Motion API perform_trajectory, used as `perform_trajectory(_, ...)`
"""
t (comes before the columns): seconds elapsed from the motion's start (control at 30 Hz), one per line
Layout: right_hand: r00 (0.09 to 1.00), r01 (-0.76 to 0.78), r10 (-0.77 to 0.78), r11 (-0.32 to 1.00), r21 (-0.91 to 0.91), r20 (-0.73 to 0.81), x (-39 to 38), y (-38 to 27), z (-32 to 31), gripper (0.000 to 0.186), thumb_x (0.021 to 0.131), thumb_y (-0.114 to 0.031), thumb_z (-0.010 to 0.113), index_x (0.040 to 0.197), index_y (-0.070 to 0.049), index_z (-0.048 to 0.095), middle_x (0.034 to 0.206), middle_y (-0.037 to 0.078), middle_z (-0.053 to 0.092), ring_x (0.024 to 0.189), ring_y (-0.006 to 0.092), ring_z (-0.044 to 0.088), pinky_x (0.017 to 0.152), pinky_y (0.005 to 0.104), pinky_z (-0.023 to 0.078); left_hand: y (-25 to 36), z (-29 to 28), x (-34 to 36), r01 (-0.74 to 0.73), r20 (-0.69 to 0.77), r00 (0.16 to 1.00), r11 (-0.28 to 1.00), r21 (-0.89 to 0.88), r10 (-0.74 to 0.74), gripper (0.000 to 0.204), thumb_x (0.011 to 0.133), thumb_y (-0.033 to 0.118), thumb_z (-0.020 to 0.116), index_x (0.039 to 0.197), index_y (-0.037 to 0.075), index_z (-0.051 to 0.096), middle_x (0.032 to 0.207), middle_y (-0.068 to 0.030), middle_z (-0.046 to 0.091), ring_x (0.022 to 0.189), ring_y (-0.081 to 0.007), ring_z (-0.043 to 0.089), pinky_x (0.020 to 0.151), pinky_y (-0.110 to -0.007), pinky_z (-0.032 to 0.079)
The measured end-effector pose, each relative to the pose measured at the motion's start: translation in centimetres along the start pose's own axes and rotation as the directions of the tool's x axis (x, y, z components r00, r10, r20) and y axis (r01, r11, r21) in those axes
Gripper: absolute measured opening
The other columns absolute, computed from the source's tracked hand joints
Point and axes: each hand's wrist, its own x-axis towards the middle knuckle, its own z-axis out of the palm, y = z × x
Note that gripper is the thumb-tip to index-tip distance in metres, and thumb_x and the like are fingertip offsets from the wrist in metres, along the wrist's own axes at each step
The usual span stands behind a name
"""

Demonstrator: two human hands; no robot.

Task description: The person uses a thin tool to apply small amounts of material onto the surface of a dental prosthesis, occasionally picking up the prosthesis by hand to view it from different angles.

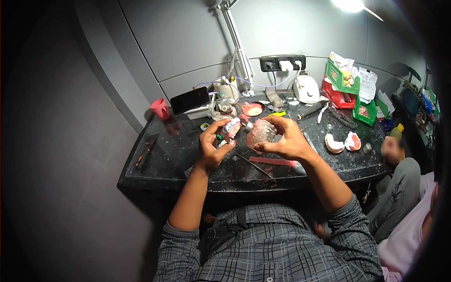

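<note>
My left hand [210, 146] is closed around a dental model [231, 129] with white plaster, pink wax and a row of teeth. In my right hand [287, 139] is a round, clear glass spirit lamp [261, 133], smeared with pink wax. The lamp is tipped to the left, its metal neck [247, 127] pointing at the model and close beside it. Whether a flame burns there I cannot tell. Below the hands, a pink wax strip [272, 161] and a thin dark metal tool [256, 167] lie on the black bench [211, 181].
Two plaster models, one white [334, 144] and one with pink [352, 141], sit to the right. Behind are a handpiece [311, 110], a wax dish [252, 109] and green and red trays [342, 96]. A pink cup [160, 109] stands left. Another person's hand [392, 149] is at the right edge.
</note>
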Motion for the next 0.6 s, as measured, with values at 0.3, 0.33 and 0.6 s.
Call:
perform_trajectory(0.3,0.994,-0.095,0.094,0.995,-0.018,-0.054,0.2,0.7,-0.2,0.067,0.07,-0.031,0.094,0.119,0.008,0.07,0.101,0.014,0.076,0.089,0.0171,0.073,0.082,0.0322,0.059,0.1,0.0,0.0,0.003,-0.007,1.0,1.0,0.016,-0.003,0.06,0.078,-0.006,0.074,0.136,-0.009,0.057,0.131,-0.0141,0.065,0.125,-0.0206,0.06,0.11,-0.034,0.043)
perform_trajectory(0.33,0.992,-0.113,0.112,0.993,-0.015,-0.057,0.2,0.7,-0.4,0.065,0.072,-0.026,0.094,0.12,0.008,0.068,0.104,0.013,0.075,0.092,0.0169,0.073,0.085,0.032,0.058,0.1,-0.1,0.0,0.007,-0.008,1.0,0.999,0.033,-0.007,0.06,0.078,-0.006,0.074,0.136,-0.009,0.057,0.131,-0.0138,0.065,0.124,-0.0203,0.06,0.109,-0.034,0.043)
perform_trajectory(0.6,0.992,-0.13,0.13,0.991,-0.025,0.005,0.0,-0.7,-0.6,0.071,0.071,-0.028,0.096,0.123,0.009,0.067,0.106,0.013,0.075,0.096,0.0166,0.071,0.089,0.0328,0.057,0.3,0.1,0.0,-0.008,-0.009,1.0,0.994,0.112,0.009,0.058,0.079,-0.007,0.072,0.135,-0.009,0.058,0.129,-0.0141,0.065,0.122,-0.0198,0.061,0.109,-0.034,0.043)
